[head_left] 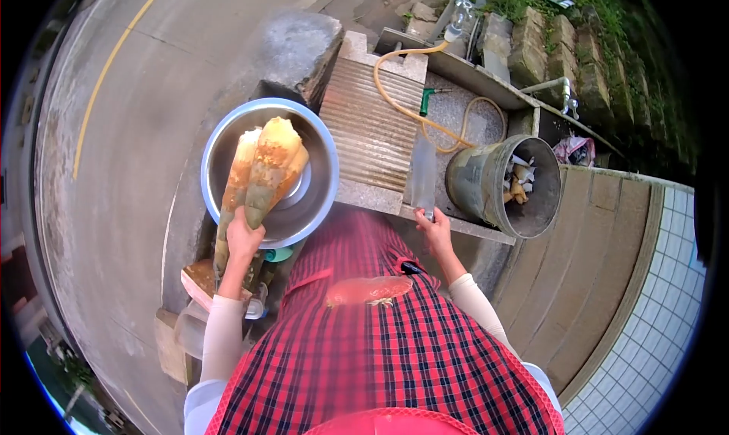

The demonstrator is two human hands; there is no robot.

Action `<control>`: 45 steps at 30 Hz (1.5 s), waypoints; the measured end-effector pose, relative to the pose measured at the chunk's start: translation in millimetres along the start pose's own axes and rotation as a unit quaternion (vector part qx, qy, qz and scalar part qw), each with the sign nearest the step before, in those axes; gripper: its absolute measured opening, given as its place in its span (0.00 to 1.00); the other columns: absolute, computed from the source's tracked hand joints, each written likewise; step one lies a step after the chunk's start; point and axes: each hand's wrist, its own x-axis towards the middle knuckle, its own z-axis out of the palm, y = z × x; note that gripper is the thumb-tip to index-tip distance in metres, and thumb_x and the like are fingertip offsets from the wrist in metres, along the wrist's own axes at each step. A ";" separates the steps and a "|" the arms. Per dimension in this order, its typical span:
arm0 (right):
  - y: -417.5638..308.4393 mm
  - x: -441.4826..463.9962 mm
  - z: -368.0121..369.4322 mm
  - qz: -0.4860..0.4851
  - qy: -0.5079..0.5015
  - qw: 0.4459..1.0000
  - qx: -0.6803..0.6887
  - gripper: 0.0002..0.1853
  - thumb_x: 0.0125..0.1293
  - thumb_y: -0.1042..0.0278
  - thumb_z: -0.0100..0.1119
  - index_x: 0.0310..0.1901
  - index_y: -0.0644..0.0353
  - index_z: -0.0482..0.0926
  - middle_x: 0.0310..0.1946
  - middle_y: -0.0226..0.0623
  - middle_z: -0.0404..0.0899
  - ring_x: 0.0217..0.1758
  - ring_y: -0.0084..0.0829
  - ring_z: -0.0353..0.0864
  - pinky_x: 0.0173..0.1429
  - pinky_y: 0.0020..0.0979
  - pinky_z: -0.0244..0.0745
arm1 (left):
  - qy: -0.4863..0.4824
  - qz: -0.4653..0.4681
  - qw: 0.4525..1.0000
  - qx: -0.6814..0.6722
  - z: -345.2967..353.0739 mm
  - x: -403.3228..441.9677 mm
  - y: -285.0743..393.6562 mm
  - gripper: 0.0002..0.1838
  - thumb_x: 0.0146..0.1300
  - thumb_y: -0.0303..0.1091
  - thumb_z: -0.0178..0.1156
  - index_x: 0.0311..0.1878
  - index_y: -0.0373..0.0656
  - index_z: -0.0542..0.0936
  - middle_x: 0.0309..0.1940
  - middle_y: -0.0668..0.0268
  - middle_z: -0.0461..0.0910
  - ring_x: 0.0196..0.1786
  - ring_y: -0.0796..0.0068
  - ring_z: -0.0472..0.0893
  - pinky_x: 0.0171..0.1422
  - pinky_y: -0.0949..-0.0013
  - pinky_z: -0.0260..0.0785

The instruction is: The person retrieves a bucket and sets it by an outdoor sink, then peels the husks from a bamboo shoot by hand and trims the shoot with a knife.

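Note:
My left hand (244,239) is closed around the darker, husk-covered end of a bamboo shoot (272,158). Its pale, cut end points away from me over a wide metal basin (326,158). A second bamboo shoot (237,173) lies alongside it, its tip running down past my wrist; whether my fingers grip that one too is unclear. In my right hand (435,232) is the handle of a cleaver (424,169), its broad blade pointing away from me beside the washboard slab.
A ribbed washboard slab (368,123) lies between the basin and a concrete sink (456,104). An orange hose (385,89) with a green nozzle (428,97) curls there. A tilted bucket (474,178) holds scraps. A stone block (292,51) stands behind the basin; a tap (568,101) is at right.

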 end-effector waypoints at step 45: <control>33.0 -105.0 -245.2 -0.077 0.283 0.911 0.290 0.10 0.69 0.64 0.48 0.39 0.63 0.72 0.22 0.36 0.76 0.17 0.19 0.73 0.21 0.22 0.70 | -0.646 -0.106 0.649 -0.389 227.8 -96.4 402.3 0.11 0.52 0.27 0.62 0.35 0.38 0.70 0.19 0.68 0.70 0.14 0.81 0.68 0.16 0.78 0.60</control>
